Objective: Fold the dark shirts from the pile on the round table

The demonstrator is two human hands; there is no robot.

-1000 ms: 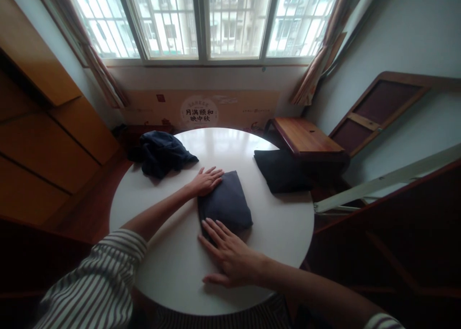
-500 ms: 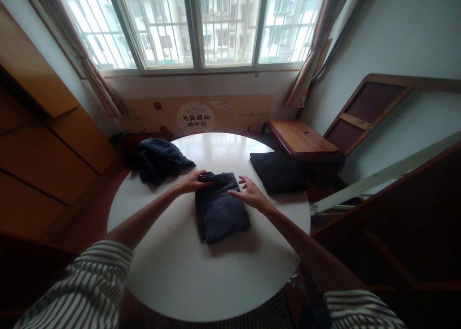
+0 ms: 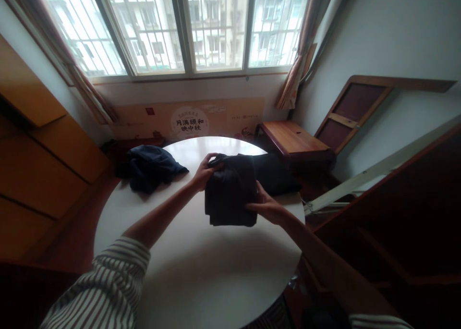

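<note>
A striped shirt sleeve [image 3: 104,290] fills the near left corner, and from it the bare left forearm runs out over the round white table [image 3: 201,271]. The near half of the table top is bare and glossy.

Above the middle of the table, both hands carry a folded dark navy cloth bundle [image 3: 230,189], which is lifted clear of the table top. The right hand [image 3: 268,206] grips the bundle's near right edge, its fingers curled closed on the fabric and partly hidden under it. The left hand [image 3: 203,171] clasps the far left corner, thumb on top and fingers wrapped around the fold, so each hand is pinched closed on the cloth.

Just behind the held bundle, on the right side of the table, lies a second folded black garment [image 3: 279,175], partly covered from view by the bundle. On the far left edge of the table sits a crumpled dark blue cloth heap [image 3: 151,165], well apart from the hands.

Beyond the table on the right stands a low reddish-brown wooden side table [image 3: 293,139]. Against the far wall leans a tan cardboard panel with printed characters [image 3: 189,120], beneath a wide barred window [image 3: 187,26] flanked by curtains.
</note>
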